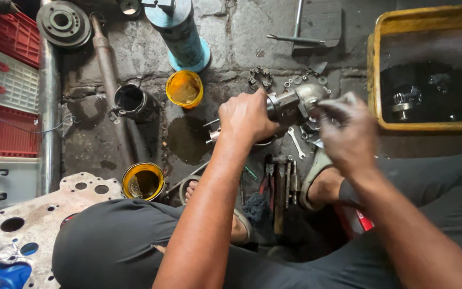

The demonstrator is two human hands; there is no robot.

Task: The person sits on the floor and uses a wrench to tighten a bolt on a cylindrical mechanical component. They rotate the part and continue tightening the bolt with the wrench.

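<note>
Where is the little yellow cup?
In the head view, the yellow cup sits on the floor left of the left hand, just below the blue cylinder and beside a black can.

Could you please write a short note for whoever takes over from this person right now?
Left hand: gripped around the metal part, held up above the floor.
Right hand: fingers at the part's rounded end; blurred, so I cannot tell what it holds.
Below on the floor: loose nuts and washers, a wrench, pliers and a hammer by the feet.
Nearby: two yellow tins, a yellow tub with parts inside.
Done: the part is in hand. Left: work at its end looks unfinished.
</note>
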